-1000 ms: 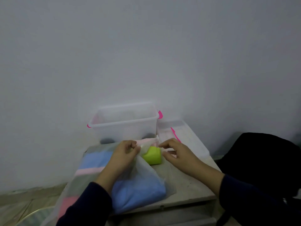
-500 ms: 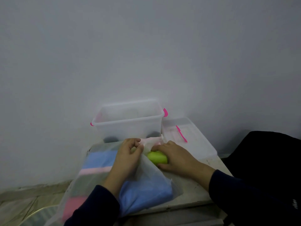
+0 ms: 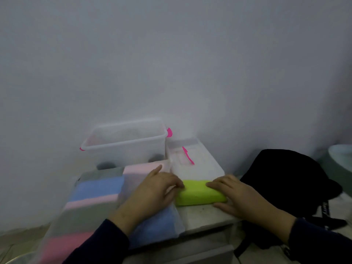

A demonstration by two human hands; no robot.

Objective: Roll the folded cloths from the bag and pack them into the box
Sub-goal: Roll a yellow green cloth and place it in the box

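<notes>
A folded lime-green cloth [image 3: 198, 193] lies on the small table [image 3: 205, 214], outside the bag. My right hand [image 3: 238, 195] grips its right end, fingers curled over the top. My left hand [image 3: 156, 189] rests on the translucent bag [image 3: 91, 212], its fingertips touching the green cloth's left end. Inside the bag lie folded blue, pink and grey cloths. The clear box [image 3: 125, 143] with pink latches stands open behind the bag, against the wall.
The box's clear lid [image 3: 192, 159] with a pink clip lies right of the box. A black backpack [image 3: 285, 180] sits right of the table. A pale round rim shows at the far right edge.
The green cloth has come out of the bag and moved right onto the table. My right hand shifted right with it; my left hand flattened onto the bag.
</notes>
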